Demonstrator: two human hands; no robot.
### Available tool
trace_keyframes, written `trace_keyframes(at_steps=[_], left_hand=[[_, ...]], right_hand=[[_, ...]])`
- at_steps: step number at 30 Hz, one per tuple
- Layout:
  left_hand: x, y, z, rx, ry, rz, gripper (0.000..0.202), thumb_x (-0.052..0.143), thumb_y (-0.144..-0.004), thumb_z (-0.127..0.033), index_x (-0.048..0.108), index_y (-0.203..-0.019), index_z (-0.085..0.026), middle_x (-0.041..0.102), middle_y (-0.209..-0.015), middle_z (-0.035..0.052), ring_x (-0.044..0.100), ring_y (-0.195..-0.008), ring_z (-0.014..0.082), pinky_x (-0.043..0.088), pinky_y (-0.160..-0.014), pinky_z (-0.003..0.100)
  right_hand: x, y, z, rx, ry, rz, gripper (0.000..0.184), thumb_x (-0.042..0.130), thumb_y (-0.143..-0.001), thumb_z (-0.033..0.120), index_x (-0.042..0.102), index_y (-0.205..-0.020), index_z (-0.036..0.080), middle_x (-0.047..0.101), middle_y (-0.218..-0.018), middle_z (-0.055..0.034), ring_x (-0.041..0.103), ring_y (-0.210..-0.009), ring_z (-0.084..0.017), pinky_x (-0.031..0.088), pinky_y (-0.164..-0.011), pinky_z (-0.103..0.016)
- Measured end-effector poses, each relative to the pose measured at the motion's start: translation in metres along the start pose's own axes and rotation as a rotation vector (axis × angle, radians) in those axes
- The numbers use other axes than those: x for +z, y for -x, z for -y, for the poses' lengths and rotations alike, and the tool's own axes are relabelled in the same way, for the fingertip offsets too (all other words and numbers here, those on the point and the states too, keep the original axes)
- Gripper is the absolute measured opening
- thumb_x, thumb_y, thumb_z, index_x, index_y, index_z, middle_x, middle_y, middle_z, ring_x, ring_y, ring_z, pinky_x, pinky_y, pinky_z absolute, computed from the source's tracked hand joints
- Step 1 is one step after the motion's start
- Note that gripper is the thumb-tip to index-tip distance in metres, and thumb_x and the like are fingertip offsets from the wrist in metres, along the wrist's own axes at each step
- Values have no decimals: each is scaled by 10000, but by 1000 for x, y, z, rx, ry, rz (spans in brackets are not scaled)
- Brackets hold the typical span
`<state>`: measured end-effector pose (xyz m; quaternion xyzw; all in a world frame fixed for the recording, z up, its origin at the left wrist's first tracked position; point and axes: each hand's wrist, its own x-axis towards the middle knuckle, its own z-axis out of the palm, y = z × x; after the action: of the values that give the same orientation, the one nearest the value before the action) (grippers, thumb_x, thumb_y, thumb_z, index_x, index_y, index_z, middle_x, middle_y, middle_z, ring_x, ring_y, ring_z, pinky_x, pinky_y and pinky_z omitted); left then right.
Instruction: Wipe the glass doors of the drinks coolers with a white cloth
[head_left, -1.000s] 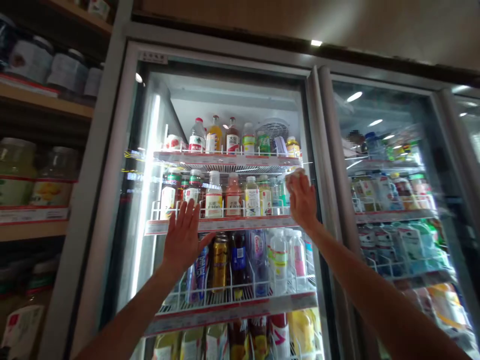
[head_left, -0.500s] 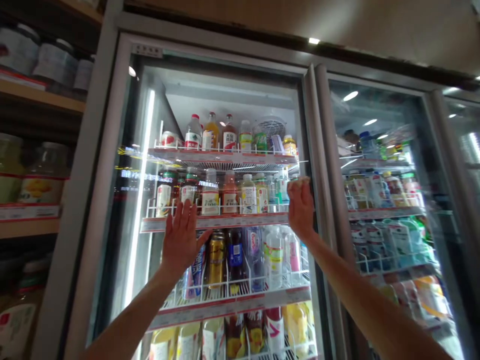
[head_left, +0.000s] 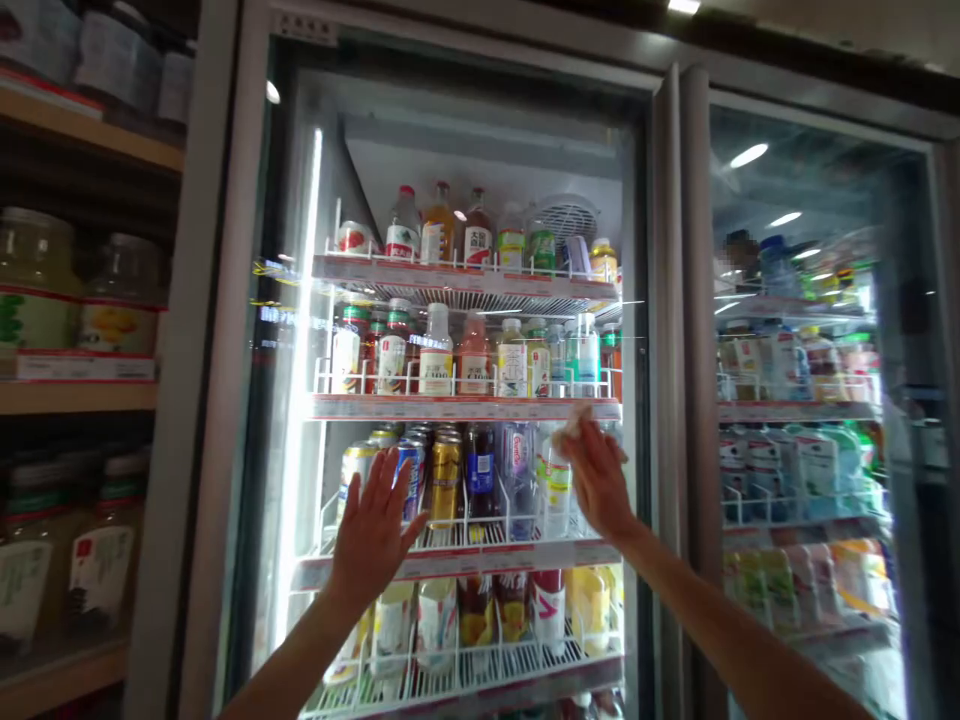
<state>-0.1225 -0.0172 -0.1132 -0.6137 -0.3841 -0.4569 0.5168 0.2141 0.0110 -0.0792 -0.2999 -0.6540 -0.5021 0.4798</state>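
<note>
left hand [head_left: 375, 525] flat, open on glass door [head_left: 465, 150]; right hand [head_left: 598, 482] clutches pale cloth [head_left: 574, 425].

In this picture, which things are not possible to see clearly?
Head view:
- The pale thing at the right hand: blurred by motion.
- The cans behind the left hand: partly covered by it.
- The bottles in the right door: washed out by reflections.
- The lowest shelf: partly cut off by the bottom edge.
</note>
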Motion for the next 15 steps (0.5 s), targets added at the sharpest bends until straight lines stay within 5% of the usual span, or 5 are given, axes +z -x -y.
trace_keyframes(at_steps=[3,5,9,11,15], left_hand=[[-5,27,-4,22,3,28,669,395,-912,-392,95,-1463,-161,239,-1494,120,130,-1404,218,121,-1154,429],[-6,35,-5,10,10,43,668,400,-912,-382,89,-1464,-170,245,-1492,119,132,-1403,215,125,-1154,430],[-5,36,-5,-24,27,75,666,395,-914,-379,85,-1464,-166,248,-1492,131,123,-1406,220,141,-1147,445],[-5,36,-6,-32,31,91,667,393,-915,-382,86,-1463,-156,253,-1491,140,117,-1409,226,147,-1143,453],[-5,37,-10,-20,19,123,696,394,-911,-400,62,-1462,-132,244,-1493,157,96,-1412,247,154,-1136,467]], right_hand=[[-4,51,32,-241,-90,171,535,431,-849,114,428,-1338,332,396,-1451,-41,374,-1336,-225,390,-1037,-455],[-7,48,26,-260,-99,174,534,428,-860,133,405,-1351,342,431,-1429,-36,390,-1327,-210,389,-1043,-445],[-2,1,-10,189,34,-117,631,362,-882,119,165,-1457,289,279,-1504,-109,261,-1389,-257,343,-1046,-542],[1,6,-4,242,47,-168,649,371,-882,115,134,-1462,285,205,-1527,-114,216,-1402,-281,343,-1034,-564],[0,74,50,-115,-59,83,588,425,-869,111,303,-1414,296,289,-1503,-67,285,-1381,-240,386,-1030,-479]])
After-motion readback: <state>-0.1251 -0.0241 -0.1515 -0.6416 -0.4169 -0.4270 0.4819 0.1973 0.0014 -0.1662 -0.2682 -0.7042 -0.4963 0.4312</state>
